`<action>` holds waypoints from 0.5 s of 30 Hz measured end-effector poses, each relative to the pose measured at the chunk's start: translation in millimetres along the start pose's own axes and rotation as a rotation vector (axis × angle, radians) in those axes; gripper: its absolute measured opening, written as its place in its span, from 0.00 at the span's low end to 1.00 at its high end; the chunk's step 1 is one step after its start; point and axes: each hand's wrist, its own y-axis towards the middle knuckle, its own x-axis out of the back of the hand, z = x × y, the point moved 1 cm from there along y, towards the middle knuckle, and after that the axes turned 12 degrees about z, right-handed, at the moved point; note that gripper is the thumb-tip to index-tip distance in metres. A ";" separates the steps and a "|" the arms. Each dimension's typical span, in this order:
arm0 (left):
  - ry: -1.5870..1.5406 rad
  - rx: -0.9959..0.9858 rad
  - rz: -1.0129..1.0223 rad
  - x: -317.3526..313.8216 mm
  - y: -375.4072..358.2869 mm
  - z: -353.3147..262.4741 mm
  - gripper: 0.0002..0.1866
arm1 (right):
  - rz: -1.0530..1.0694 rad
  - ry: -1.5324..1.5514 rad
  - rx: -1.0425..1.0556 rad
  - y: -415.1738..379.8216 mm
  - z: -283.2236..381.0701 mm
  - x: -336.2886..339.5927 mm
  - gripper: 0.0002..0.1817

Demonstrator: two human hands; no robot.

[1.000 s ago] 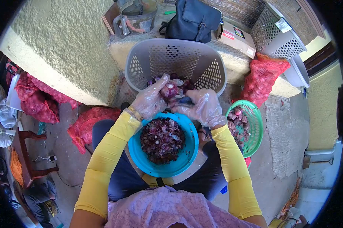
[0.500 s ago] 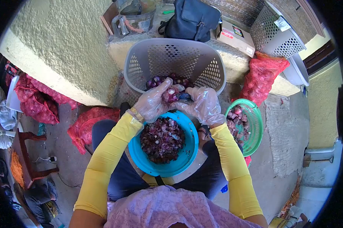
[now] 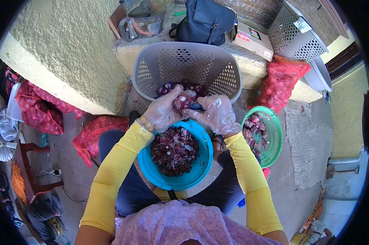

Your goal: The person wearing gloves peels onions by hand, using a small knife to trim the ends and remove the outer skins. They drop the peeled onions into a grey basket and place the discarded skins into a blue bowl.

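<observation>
My left hand (image 3: 164, 109), in a clear plastic glove, is closed round a red onion (image 3: 182, 102) above the near rim of the grey basket. My right hand (image 3: 217, 114), also gloved, grips a small dark-handled knife (image 3: 197, 106) against the onion; its blade is mostly hidden. Purple peeled onions (image 3: 167, 87) lie in the bottom of the grey perforated basket (image 3: 184, 51). Between my legs stands a blue basin (image 3: 207, 153) holding onion skins and trimmings (image 3: 174, 151). A green basket (image 3: 276, 139) on the right contains unpeeled onions (image 3: 254, 132).
Red mesh sacks (image 3: 280, 83) stand at the right and lie at the left (image 3: 100, 132). On the ledge are a black bag (image 3: 209, 22), a cardboard box (image 3: 252, 38) and a bucket (image 3: 151, 22). A wooden stool (image 3: 27, 171) is at the far left.
Both hands have shifted slightly, and the onion is turned a little in my left hand. The knife's dark handle has tilted slightly in my right hand.
</observation>
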 end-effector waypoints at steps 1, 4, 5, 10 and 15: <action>0.000 -0.001 -0.001 -0.1 -0.2 0.1 0.13 | 0.000 0.000 0.001 0.1 0.3 0.4 0.30; 0.014 -0.001 -0.033 0.6 0.1 1.3 0.16 | 0.013 0.018 0.025 -0.6 1.2 2.7 0.29; 0.022 -0.008 -0.055 1.9 1.1 1.2 0.17 | 0.069 0.010 0.036 -0.3 1.1 3.0 0.29; 0.039 -0.016 0.017 -12.8 1.4 -4.3 0.24 | 0.218 -0.034 0.082 0.0 6.0 8.1 0.31; 0.179 -0.074 -0.071 -16.5 1.6 -8.7 0.21 | 0.252 0.051 0.207 -4.2 7.0 9.1 0.32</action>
